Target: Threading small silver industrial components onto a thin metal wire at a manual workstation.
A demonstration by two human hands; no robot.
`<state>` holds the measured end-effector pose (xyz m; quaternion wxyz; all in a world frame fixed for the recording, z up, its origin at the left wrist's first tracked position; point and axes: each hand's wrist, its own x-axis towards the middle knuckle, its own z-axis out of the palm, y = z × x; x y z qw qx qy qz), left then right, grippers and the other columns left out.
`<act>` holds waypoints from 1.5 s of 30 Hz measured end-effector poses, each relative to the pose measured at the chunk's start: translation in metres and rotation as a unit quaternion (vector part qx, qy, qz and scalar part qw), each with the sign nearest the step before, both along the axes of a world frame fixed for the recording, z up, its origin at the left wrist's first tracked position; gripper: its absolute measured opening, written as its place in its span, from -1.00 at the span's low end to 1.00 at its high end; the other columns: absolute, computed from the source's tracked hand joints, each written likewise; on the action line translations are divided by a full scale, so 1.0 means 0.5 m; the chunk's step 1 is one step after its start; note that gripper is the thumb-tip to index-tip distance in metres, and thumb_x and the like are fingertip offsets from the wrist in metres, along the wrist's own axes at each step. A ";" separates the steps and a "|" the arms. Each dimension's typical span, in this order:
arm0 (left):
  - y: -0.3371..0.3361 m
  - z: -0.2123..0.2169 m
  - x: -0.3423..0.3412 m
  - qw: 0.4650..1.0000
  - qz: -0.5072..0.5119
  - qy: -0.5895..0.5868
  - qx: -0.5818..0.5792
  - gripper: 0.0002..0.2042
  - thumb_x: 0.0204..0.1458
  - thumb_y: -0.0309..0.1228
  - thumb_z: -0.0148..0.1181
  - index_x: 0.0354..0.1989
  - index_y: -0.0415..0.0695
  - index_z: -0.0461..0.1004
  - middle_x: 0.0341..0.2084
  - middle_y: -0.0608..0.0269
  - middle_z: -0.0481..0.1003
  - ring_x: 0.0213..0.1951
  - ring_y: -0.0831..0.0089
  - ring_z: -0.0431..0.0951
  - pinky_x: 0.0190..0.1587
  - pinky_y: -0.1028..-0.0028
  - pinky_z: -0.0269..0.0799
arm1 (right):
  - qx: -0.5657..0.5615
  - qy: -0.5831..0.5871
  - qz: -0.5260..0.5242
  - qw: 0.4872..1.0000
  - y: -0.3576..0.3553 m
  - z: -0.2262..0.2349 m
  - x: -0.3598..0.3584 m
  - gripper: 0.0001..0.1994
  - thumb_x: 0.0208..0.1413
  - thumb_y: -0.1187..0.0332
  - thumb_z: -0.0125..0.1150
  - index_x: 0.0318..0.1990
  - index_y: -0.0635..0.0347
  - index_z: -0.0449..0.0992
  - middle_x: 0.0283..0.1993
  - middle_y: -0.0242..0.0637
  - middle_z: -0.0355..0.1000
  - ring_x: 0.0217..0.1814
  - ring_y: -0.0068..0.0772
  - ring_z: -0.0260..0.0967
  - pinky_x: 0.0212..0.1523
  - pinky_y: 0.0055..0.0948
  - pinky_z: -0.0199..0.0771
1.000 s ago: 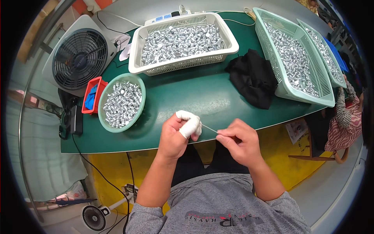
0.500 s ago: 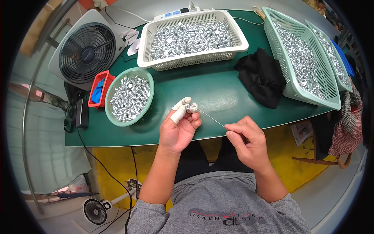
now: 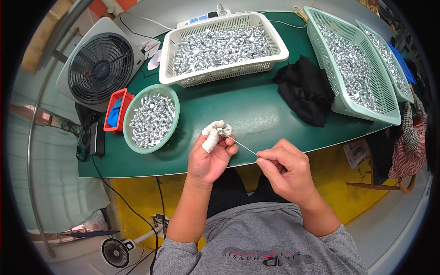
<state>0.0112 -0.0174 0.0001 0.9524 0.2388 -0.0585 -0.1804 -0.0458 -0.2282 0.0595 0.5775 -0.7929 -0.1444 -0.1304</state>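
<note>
My left hand, its thumb and fingertips wrapped in white tape, pinches a small silver metal part above the table's front area. My right hand is closed around the end of a thin metal rod. The rod slants up to the left, and its far tip meets the small part at my left fingertips. Whether the tip sits inside the part or only touches it, I cannot tell. Left of my hands stands a round pale green basin heaped with similar silver parts.
A white basket of silver parts stands at the back, with pale green baskets at right. Black cloth lies beside them. A box fan, a red bin and a black power adapter are at left on the green table.
My right hand has moved slightly left, bringing the rod closer to my left fingertips. The whole view has shifted a little.
</note>
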 end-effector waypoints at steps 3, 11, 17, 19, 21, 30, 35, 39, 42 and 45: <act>-0.002 0.000 -0.002 1.000 0.003 -0.012 0.011 -0.76 0.35 -0.45 0.01 0.11 -0.11 0.49 -0.10 0.19 0.52 -0.15 0.40 0.47 -0.13 0.37 0.42 | -0.010 0.000 -0.001 1.000 -0.003 0.008 -0.002 -0.89 0.06 0.63 0.34 -0.24 0.32 0.64 -0.46 -0.37 0.37 -0.56 -0.69 0.21 -0.56 -0.62 0.13; -0.029 0.002 -0.023 0.978 0.092 -0.093 0.164 -0.78 0.31 -0.55 0.05 0.08 -0.15 0.50 -0.10 0.13 0.52 -0.18 0.40 0.53 -0.15 0.38 0.50 | 0.004 0.028 0.008 1.000 -0.023 0.015 -0.005 -0.93 0.09 0.61 0.33 -0.26 0.33 0.64 -0.46 -0.41 0.36 -0.56 -0.73 0.17 -0.58 -0.63 0.10; -0.038 0.023 -0.038 0.781 0.262 -0.338 0.455 -0.80 0.26 -0.62 0.12 0.02 -0.23 0.52 -0.07 0.07 0.52 -0.20 0.39 0.55 -0.17 0.38 0.53 | 0.113 0.117 0.057 0.985 -0.053 -0.036 -0.010 -0.95 0.15 0.56 0.31 -0.26 0.34 0.65 -0.44 -0.44 0.36 -0.56 -0.75 0.14 -0.59 -0.64 0.07; -0.030 0.020 -0.037 0.860 0.208 -0.255 0.390 -0.81 0.25 -0.63 0.13 0.00 -0.24 0.52 -0.08 0.06 0.52 -0.21 0.40 0.55 -0.16 0.39 0.54 | 0.221 0.212 0.077 0.949 -0.050 -0.036 -0.014 -0.94 0.17 0.54 0.31 -0.26 0.35 0.65 -0.42 -0.45 0.37 -0.54 -0.75 0.14 -0.56 -0.65 0.08; -0.025 0.024 -0.035 0.964 0.089 -0.074 0.240 -0.82 0.22 -0.65 0.16 -0.03 -0.28 0.52 -0.09 0.05 0.52 -0.22 0.41 0.55 -0.16 0.41 0.55 | 0.274 0.257 0.085 0.923 -0.050 -0.037 -0.015 -0.93 0.18 0.53 0.30 -0.26 0.35 0.65 -0.41 -0.45 0.37 -0.53 -0.75 0.15 -0.54 -0.65 0.09; -0.039 0.036 -0.052 0.771 0.269 -0.282 0.503 -0.82 0.20 -0.68 0.17 -0.04 -0.31 0.52 -0.10 0.04 0.53 -0.23 0.42 0.56 -0.14 0.44 0.55 | 0.178 0.193 0.074 0.962 -0.048 -0.052 -0.009 -0.92 0.18 0.52 0.30 -0.24 0.35 0.66 -0.38 -0.46 0.38 -0.42 -0.74 0.20 -0.41 -0.65 0.16; -0.024 0.043 -0.047 0.888 0.159 -0.125 0.412 -0.81 0.19 -0.71 0.16 -0.04 -0.33 0.52 -0.13 0.09 0.55 -0.22 0.44 0.57 -0.13 0.47 0.54 | 0.192 0.210 0.085 0.955 -0.050 -0.062 -0.004 -0.93 0.17 0.54 0.30 -0.24 0.34 0.66 -0.39 -0.46 0.38 -0.43 -0.74 0.20 -0.42 -0.65 0.16; -0.028 0.050 -0.053 0.786 0.243 -0.270 0.500 -0.81 0.20 -0.70 0.17 -0.04 -0.33 0.52 -0.16 0.13 0.56 -0.20 0.46 0.57 -0.12 0.48 0.54 | 0.143 0.177 0.077 0.971 -0.050 -0.055 -0.001 -0.93 0.16 0.56 0.31 -0.24 0.34 0.66 -0.40 -0.47 0.36 -0.44 -0.75 0.19 -0.43 -0.65 0.14; -0.020 0.053 -0.044 0.837 0.213 -0.201 0.462 -0.81 0.21 -0.68 0.17 -0.03 -0.31 0.52 -0.17 0.14 0.57 -0.17 0.48 0.56 -0.13 0.48 0.54 | 0.103 0.136 0.054 0.984 -0.055 -0.044 0.008 -0.94 0.15 0.57 0.31 -0.24 0.33 0.65 -0.41 -0.47 0.35 -0.44 -0.75 0.17 -0.44 -0.66 0.11; -0.003 0.055 -0.022 0.756 0.339 -0.227 0.511 -0.80 0.17 -0.70 0.19 -0.06 -0.25 0.56 -0.23 0.16 0.56 -0.18 0.45 0.56 -0.13 0.51 0.52 | 0.053 0.077 0.008 0.996 -0.070 -0.039 0.025 -0.95 0.14 0.58 0.31 -0.25 0.33 0.65 -0.42 -0.48 0.32 -0.46 -0.75 0.15 -0.46 -0.66 0.09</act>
